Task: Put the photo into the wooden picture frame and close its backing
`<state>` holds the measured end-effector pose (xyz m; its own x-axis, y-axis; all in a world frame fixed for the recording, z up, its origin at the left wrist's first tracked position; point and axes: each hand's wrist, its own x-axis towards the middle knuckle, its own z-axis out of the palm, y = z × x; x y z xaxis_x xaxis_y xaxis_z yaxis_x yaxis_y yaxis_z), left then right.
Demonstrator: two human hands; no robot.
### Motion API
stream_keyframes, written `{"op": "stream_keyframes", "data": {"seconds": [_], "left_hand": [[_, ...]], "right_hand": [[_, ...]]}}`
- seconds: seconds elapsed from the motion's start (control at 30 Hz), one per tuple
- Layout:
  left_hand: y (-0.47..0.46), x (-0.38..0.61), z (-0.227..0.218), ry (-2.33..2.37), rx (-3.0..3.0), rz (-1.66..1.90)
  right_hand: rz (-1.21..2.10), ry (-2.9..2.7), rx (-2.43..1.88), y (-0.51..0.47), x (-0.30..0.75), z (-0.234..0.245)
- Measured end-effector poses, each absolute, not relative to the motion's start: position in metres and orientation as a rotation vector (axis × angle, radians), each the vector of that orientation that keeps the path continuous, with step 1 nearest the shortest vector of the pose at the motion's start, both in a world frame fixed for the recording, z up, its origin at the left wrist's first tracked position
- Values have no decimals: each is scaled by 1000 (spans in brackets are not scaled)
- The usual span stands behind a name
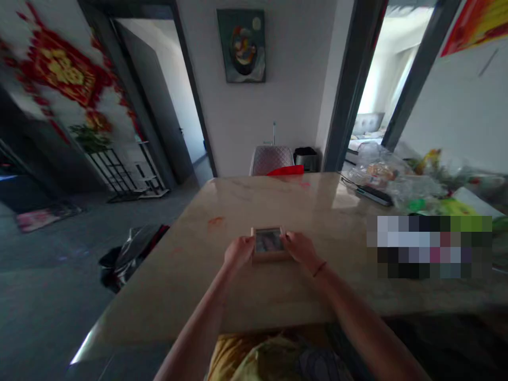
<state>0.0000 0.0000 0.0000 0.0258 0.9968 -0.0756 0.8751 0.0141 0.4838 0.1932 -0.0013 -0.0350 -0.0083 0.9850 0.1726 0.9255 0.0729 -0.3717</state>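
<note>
Left hand (239, 251), right hand (300, 247), clasping a wooden frame (270, 256), forearms outstretched

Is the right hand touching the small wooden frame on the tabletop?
Touching. The head view shows the right hand against the right side of the small wooden frame, its fingers lying over the frame's edge with no gap showing.

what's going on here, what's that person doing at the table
A person has both hands on a small wooden frame on a pale marble-look table, with the left hand at one side and the right hand at the other. Crumpled clear plastic bags and a dark flat device lie towards the table's far right, and a red item sits at its far edge.
</note>
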Motion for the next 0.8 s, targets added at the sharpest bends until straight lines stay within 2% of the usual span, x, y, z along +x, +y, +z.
{"op": "stream_keyframes", "data": {"seconds": [0.2,0.43,0.63,0.8], "left_hand": [[-10,0,-9,1858,1897,561],[0,-4,-23,1736,1803,807],[9,-3,-27,1283,1299,1138],[2,-1,-16,975,1127,1242]], "right_hand": [[357,-1862,-1940,-3,195,-29],[388,-1706,-1766,-4,197,-32],[503,-1528,-1455,5,197,-42],[781,-1193,-1224,16,197,-42]]}}
